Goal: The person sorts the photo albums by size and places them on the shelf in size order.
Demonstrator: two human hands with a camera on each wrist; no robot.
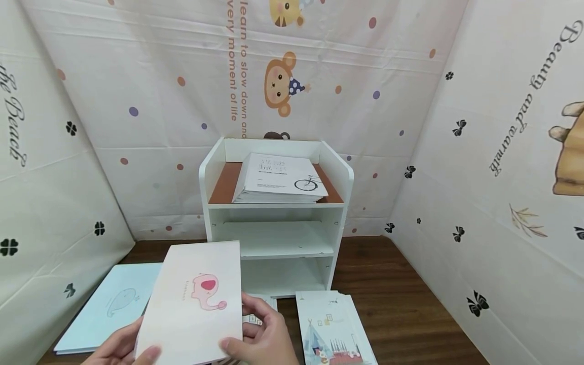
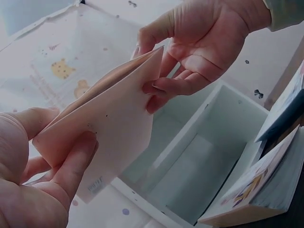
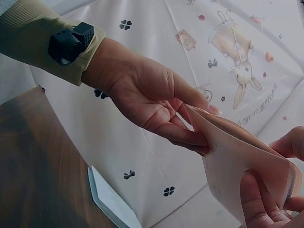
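Left hand (image 1: 120,345) and right hand (image 1: 266,332) both grasp the pink notebook (image 1: 196,304), each with its thumb on the upper cover and its fingers underneath, one at the near left, one at the near right. Notebook is held up above the desk (image 1: 401,299), in front of the near left part of the white shelf unit (image 1: 283,238); in the head view its far edge overlaps the unit, but whether the two touch cannot be told. Risk 1: support appears confined to the near half, so the far end could droop or pivot if one thumb eases off. Risk 2: both wrist views show the near edge gaping between the thumbs; uneven squeezing would probably bow the covers further or let the leaves slide out of line. Risk 3: any move toward the shelves without a shift to the right could snag the far edge on the unit's left side panel (image 1: 205,192), judged from how far left it lies. Risk 4: a slip would likely drop it on the blue notebook (image 1: 114,304) at left, or strike the book stack (image 1: 337,329) at near right if it went that way. Orientation: elephant cover faces up toward the wearer; long axis runs near to far, far end leaning slightly right. Small lettering beside the elephant runs along that axis. Barcode (image 2: 95,184) is on the underside, visible in the left wrist view.
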